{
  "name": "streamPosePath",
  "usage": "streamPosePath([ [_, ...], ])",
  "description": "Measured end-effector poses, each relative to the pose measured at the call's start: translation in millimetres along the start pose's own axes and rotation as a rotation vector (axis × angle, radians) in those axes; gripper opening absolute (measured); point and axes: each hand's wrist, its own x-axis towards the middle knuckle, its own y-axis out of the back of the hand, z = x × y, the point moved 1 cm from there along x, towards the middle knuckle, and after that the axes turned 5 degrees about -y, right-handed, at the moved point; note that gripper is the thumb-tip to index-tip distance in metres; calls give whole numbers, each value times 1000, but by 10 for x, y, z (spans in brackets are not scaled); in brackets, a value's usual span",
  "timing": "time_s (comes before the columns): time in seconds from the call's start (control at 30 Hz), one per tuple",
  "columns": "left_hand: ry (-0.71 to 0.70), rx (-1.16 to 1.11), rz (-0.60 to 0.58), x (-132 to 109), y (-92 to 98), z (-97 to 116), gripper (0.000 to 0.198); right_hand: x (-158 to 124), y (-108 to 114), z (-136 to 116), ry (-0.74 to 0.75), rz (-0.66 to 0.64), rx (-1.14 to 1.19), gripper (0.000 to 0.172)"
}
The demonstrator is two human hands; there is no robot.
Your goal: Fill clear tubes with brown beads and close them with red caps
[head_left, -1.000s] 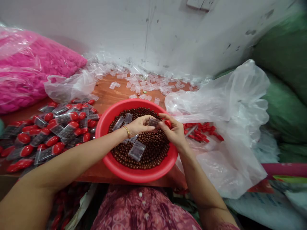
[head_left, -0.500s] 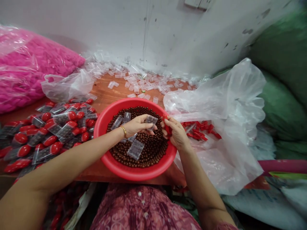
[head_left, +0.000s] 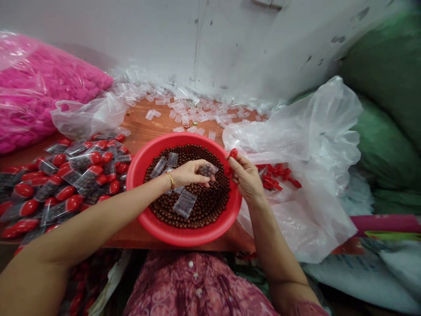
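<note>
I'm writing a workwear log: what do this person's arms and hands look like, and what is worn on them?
Left hand and right hand are both ungloved. A slim, gold-coloured bracelet circles the left wrist; the right wrist is bare. A pinkish-red fabric sleeve shows above the right elbow.

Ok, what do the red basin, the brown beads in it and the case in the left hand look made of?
Red basin: probably plastic, with a smooth, softly shiny rim.
Brown beads: glossy with small highlights; plastic, glass or wood, hard to tell.
Case in the left hand: likely clear plastic; brown shows through.
</note>
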Motion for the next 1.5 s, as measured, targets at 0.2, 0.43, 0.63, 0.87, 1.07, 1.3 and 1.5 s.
streamPosePath([
  [0.2,-58,-53,28,-5,17,60,49,-4,-19,-44,38,25,140,39],
  [0.43,-62,95,-22,25,-34,-23,41,-66,-147,23,149,67,187,33],
  [0.63,-73,114,7,6,-41,10,37,-126,-94,3,403,97,-265,12],
  [0.87,-80,141,-37,0,-62,35,41,-197,-16,-12,550,-76,-498,24],
  [1.07,-118,224,-13,-20,-86,56,39,-245,-64,42,633,-85,-511,29],
  [1.3,-204,402,0,-60,-118,82,27,-375,-77,-12,795,-200,-616,47],
  [1.5,-156,514,-36,-84,-80,39,26,-444,-75,19,854,-227,-673,50],
])
